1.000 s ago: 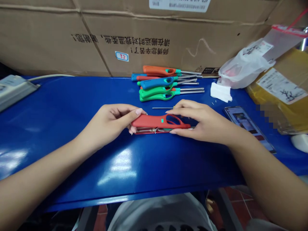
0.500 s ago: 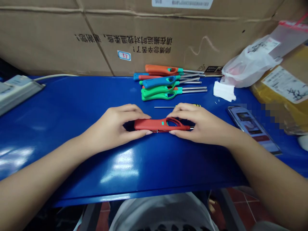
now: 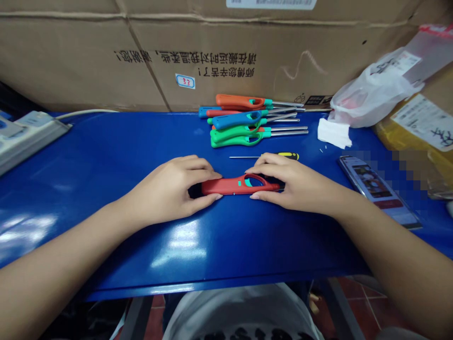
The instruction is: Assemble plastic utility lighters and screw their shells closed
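Observation:
A red long-nosed lighter with a teal trigger lies flat on the blue table. My left hand is wrapped round its handle end, thumb in front and fingers behind. My right hand grips its trigger end and covers the metal nozzle. Just behind my right hand lies a small screwdriver with a thin shaft and a yellow-black handle.
A pile of several orange, blue and green lighters lies at the back. Cardboard boxes form a wall behind. A white plastic bag, folded white paper, a phone and a yellow parcel sit at right. A power strip lies at left.
The upper red shell stood raised above the lower half with its inner parts showing; both hands have pressed it down, and the lighter now looks closed and lies flat.

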Tool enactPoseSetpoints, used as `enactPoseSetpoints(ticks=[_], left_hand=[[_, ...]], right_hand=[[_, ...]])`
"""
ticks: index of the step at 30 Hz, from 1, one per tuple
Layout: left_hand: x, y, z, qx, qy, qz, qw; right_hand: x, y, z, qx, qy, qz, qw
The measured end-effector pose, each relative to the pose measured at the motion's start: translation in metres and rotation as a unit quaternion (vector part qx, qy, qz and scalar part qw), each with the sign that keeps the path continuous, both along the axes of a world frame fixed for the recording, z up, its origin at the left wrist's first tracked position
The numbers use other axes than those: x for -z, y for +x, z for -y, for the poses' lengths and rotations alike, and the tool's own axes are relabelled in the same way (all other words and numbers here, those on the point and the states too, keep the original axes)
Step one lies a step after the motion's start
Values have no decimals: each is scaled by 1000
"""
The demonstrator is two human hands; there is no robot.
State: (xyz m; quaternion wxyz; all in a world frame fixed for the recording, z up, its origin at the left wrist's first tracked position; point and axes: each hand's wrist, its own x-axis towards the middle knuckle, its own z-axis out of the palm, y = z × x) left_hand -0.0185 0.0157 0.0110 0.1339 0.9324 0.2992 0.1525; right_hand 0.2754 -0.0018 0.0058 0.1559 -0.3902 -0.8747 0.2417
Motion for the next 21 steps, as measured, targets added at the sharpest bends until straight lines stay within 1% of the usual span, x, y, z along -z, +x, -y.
enactPoseSetpoints(ticks=[6,13,18,21], left_hand=[[-1,1,1,-5,-17,5,1000],[0,0,1,0,-32,8,999],[2,0,1,-24,-49,11,998],[1,2,3,-35,-43,-3,998]], right_hand=[[0,1,2,3,11,-2,1000],[1,-1,1,24,-1,5,1000],[3,-3,2,54,-10,11,998],[5,-4,3,54,5,15,998]])
